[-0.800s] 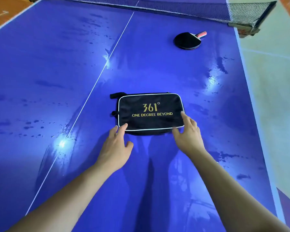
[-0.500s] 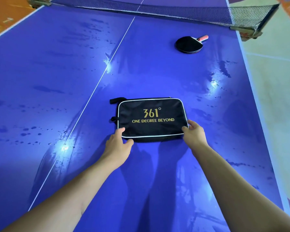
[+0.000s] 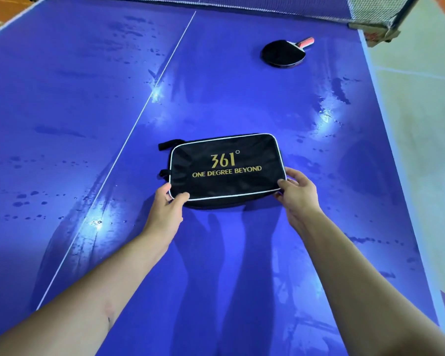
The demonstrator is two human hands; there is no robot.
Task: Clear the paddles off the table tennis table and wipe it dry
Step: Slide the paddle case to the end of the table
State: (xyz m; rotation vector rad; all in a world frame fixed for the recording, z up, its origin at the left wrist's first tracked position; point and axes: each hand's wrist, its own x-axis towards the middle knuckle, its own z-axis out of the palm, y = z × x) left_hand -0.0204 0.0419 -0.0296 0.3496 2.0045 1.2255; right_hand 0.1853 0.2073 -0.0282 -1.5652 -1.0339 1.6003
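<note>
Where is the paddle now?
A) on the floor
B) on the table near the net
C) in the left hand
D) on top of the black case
B: the paddle lies flat on the table close to the net, beyond the black case.

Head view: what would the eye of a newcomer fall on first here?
A black case with gold lettering lies mid-table, its near corners pinched by the left hand and the right hand. A black paddle with a reddish handle lies far right, near the net. Water drops spot the blue table.
</note>
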